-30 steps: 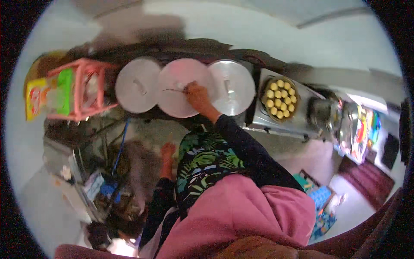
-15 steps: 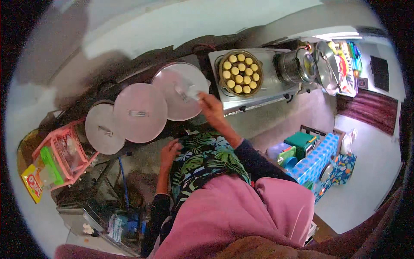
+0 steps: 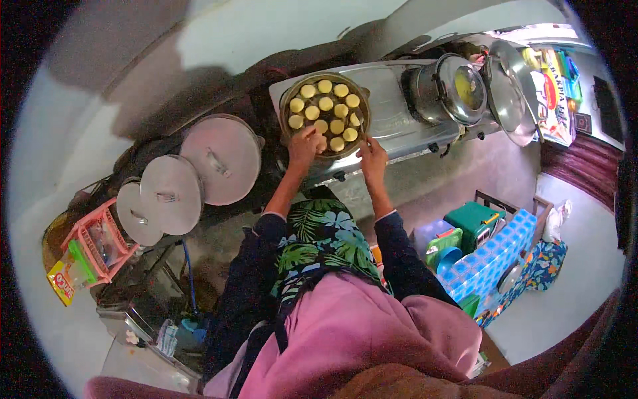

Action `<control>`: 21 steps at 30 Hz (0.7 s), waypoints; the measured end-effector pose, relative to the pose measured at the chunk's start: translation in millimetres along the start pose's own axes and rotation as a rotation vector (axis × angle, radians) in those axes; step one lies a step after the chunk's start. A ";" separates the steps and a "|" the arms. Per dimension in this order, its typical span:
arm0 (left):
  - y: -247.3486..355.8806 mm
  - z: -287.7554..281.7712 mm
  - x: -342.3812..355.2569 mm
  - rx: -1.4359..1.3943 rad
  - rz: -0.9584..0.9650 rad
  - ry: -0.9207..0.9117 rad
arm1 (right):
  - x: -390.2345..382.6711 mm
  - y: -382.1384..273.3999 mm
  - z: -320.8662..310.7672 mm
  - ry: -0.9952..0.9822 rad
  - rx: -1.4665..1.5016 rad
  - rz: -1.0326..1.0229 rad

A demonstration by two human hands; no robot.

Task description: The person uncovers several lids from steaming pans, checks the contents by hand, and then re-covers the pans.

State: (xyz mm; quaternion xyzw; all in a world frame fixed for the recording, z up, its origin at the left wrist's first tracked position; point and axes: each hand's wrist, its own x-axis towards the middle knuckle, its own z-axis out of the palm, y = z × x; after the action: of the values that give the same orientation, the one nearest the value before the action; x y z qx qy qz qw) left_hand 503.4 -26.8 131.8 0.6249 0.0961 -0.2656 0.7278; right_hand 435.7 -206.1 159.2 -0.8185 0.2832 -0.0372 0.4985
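Round pale-yellow pastries (image 3: pixel 325 104) stand in rings in a round dark pan (image 3: pixel 288 100) on the stove. My left hand (image 3: pixel 304 147) reaches over the pan's front edge, its fingers bent together at the nearest pastries. Whether one is gripped between them is hidden. By the pan's front right rim is my right hand (image 3: pixel 373 158), fingers closed. A thin pale tool (image 3: pixel 357 121) seems to run from it up over the right-hand pastries, its kind too blurred to tell.
Three large round metal lids (image 3: pixel 220 159) lie side by side on the left. A lidded steel pot (image 3: pixel 428 90) occupies the stove's right part, with a big metal lid (image 3: pixel 512 93) beyond. A pink basket (image 3: pixel 100 241) sits far left, and a green box (image 3: pixel 473 223) stands at right.
My right hand has moved from the largest lid to the pan's front right rim. My left hand has risen from beside the apron to the pastries. The view has shifted right.
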 end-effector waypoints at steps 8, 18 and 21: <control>-19.3 65.6 51.0 0.249 0.013 0.125 | 39.1 32.5 -3.7 -0.027 -0.227 -0.089; -36.8 66.5 75.9 0.425 -0.031 0.113 | 22.7 -5.8 -17.8 -0.144 0.068 0.074; -53.9 61.1 78.6 0.529 0.019 0.253 | 31.9 -0.3 -20.5 -0.101 -0.033 0.060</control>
State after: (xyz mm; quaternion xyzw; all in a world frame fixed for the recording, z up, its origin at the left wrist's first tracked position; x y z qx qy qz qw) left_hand 530.4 -110.7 60.7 0.8220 0.1078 -0.1945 0.5242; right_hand 455.5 -238.3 162.6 -0.8186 0.2829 0.0238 0.4993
